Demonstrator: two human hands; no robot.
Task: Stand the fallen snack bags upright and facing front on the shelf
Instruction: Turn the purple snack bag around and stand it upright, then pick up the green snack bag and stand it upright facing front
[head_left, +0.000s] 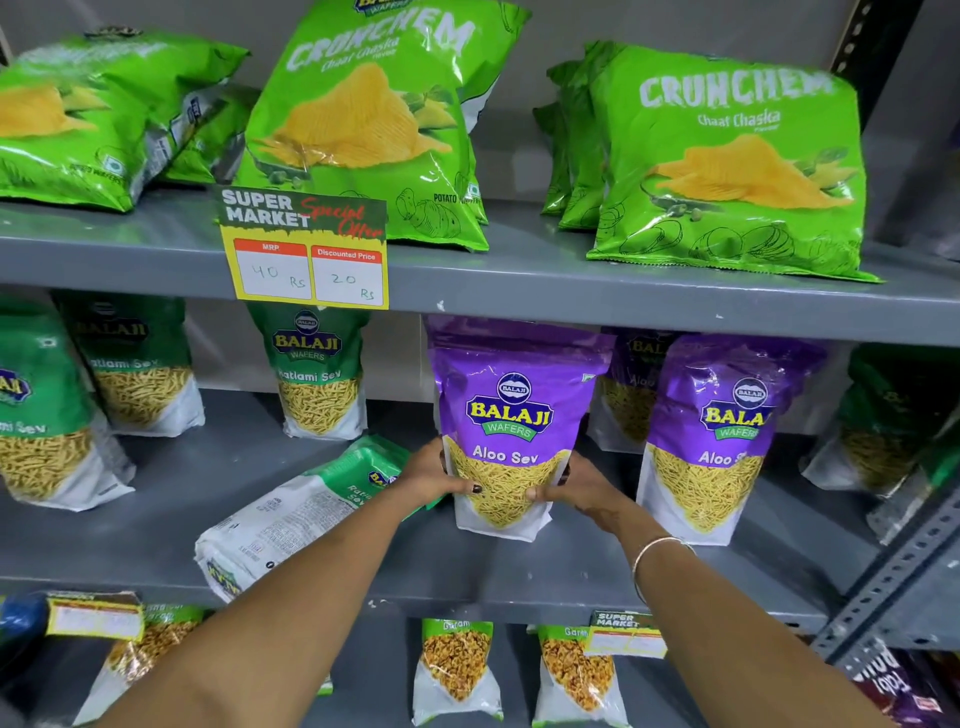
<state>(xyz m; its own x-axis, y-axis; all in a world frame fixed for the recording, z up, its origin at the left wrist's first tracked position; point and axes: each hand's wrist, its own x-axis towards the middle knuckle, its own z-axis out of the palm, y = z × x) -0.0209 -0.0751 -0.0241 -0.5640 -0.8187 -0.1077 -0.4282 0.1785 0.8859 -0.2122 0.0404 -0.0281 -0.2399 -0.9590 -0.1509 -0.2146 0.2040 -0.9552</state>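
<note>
A purple Aloo Sev bag stands upright and front-facing in the middle of the grey middle shelf. My left hand grips its lower left side and my right hand grips its lower right side. Just left of it, a green-and-white Ratlami Sev bag lies fallen on its front, back label up, partly under my left forearm. Another purple Aloo Sev bag stands upright to the right.
Green Ratlami Sev bags stand at the back left of the middle shelf. Green Crunchem bags sit on the top shelf, one lying at far left. A price card hangs on the shelf edge. Garam bags stand below.
</note>
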